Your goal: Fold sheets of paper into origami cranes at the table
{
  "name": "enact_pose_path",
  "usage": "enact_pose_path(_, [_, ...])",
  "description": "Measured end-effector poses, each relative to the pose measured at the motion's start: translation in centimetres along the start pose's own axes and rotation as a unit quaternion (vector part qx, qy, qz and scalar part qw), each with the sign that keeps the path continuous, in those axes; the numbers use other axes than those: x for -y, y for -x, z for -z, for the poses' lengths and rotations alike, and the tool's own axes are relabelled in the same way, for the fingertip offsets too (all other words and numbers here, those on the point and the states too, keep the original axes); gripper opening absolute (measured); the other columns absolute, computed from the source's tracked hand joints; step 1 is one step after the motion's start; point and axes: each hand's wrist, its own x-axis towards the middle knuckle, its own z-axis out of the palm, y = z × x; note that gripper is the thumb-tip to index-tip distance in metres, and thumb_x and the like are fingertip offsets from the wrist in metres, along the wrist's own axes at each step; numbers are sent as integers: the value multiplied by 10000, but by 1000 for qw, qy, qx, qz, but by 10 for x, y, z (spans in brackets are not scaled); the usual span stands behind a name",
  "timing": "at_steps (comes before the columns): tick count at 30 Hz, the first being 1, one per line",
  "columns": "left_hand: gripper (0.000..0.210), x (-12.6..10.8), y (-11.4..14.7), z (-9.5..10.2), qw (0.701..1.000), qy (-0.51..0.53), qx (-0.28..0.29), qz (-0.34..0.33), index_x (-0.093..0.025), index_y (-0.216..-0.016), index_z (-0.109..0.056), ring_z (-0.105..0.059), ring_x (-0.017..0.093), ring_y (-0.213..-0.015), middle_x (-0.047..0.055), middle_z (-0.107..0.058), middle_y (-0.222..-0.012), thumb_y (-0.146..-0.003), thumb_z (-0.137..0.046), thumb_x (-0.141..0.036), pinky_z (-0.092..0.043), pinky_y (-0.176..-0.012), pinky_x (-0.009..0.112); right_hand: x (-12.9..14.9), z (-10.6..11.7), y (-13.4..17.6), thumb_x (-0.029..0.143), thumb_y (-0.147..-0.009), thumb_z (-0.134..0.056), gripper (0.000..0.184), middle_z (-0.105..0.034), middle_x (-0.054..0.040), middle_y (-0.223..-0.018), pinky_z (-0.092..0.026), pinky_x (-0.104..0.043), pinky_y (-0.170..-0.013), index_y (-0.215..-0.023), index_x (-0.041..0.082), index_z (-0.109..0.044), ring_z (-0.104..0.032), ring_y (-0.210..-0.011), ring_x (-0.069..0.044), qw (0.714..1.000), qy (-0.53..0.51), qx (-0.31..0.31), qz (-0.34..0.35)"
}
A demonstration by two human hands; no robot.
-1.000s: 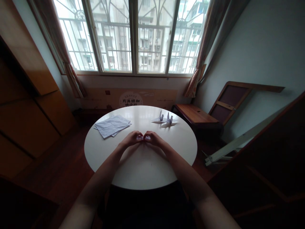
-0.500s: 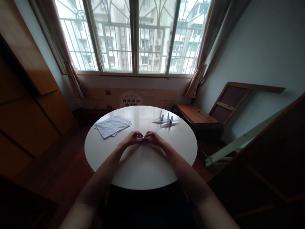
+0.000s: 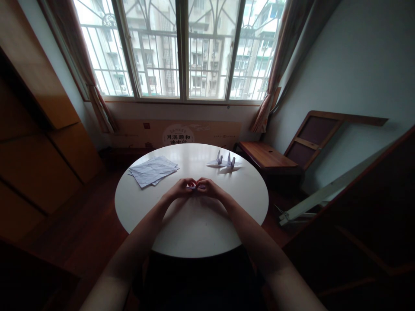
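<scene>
Near the middle of the round white table, my left hand and my right hand meet at the fingertips. Between them they pinch a small piece of folded paper, mostly hidden by the fingers. Both hands are closed on it, just above the tabletop. Beyond my right hand stand two folded paper cranes, a left crane and a right crane, side by side with wings spread. To the far left of my left hand lies a loose stack of creased paper sheets.
Past the table's far edge, a long printed cardboard panel leans under the window. A low wooden bench stands at the back right, with a wooden frame against the wall. Wooden cabinets line the left side.
The fingers have shifted slightly around the folded paper, with the left fingers a little more raised and curled. The cranes and the stack of sheets have stayed put.
</scene>
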Motion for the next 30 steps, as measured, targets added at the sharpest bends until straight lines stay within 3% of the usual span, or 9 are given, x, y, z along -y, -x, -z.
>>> enact_pose_path(5, [278, -7, 0, 0, 1000, -2, -1, -31, -141, -966, -675, -636, 166, -763, 47, -681, -845, -692, -631, -162, -493, -683, 253, -1, 1, -1, 209, -735, -718, 83, -680, -78, -902, -503, -277, -706, -804, 171, -744, -644, -768, -183, 1000, 14, 1, 17])
enact_pose_path(10, [330, -9, -1, -1, 1000, -10, -11, -10, -156, -1013, -626, -610, 143, -697, 13, -649, -796, -684, -639, -163, -472, -636, 232, -1, 3, 0, 214, -737, -714, 82, -683, -86, -916, -502, -273, -720, -791, 169, -755, -643, -774, -175, 999, 25, -4, 28])
enact_pose_path(16, [401, -7, 3, -1, 1000, -29, 4, 8, -210, -1123, -591, -617, 151, -706, -8, -650, -796, -724, -627, -187, -462, -665, 239, -2, 1, 1, 195, -729, -678, 86, -675, -42, -789, -466, -250, -644, -784, 159, -735, -607, -683, -149, 1000, 26, 3, 0])
enact_pose_path(19, [424, -13, 3, 1, 992, -110, -63, -6, -238, -1114, -610, -618, 198, -831, 23, -638, -925, -699, -689, -209, -471, -773, 305, -4, 1, -2, 226, -720, -682, 74, -678, -36, -748, -465, -277, -654, -740, 171, -727, -607, -675, -163, 999, 17, -26, -16])
enact_pose_path(22, [420, -21, 1, 4, 961, -177, -213, -19, -228, -1051, -627, -546, 270, -1033, 76, -561, -1070, -661, -776, -275, -436, -904, 396, -6, 4, -7, 281, -697, -710, 104, -688, -40, -730, -474, -304, -658, -728, 182, -719, -614, -682, -181, 992, -17, -106, -65])
enact_pose_path(25, [240, -26, -1, 8, 929, -166, -330, -12, -193, -907, -620, -533, 255, -1006, 80, -532, -1007, -732, -733, -312, -436, -915, 399, -5, 9, -10, 378, -667, -743, 222, -687, -49, -708, -480, -311, -598, -750, 176, -701, -618, -646, -191, 966, -106, -193, -136])
enact_pose_path(27, [169, -27, -2, 9, 933, -139, -333, -1, -186, -780, -594, -554, 212, -863, 54, -535, -884, -801, -663, -339, -466, -845, 364, -5, 11, -11, 436, -632, -768, 306, -679, -48, -681, -486, -316, -582, -757, 170, -682, -621, -624, -194, 940, -185, -230, -170])
enact_pose_path(30, [291, -24, -4, 6, 958, -99, -269, 13, -181, -649, -567, -541, 166, -701, 30, -532, -762, -838, -605, -399, -491, -739, 329, -6, 11, -12, 481, -552, -818, 404, -668, -33, -665, -494, -316, -603, -748, 168, -656, -619, -619, -182, 902, -279, -268, -190])
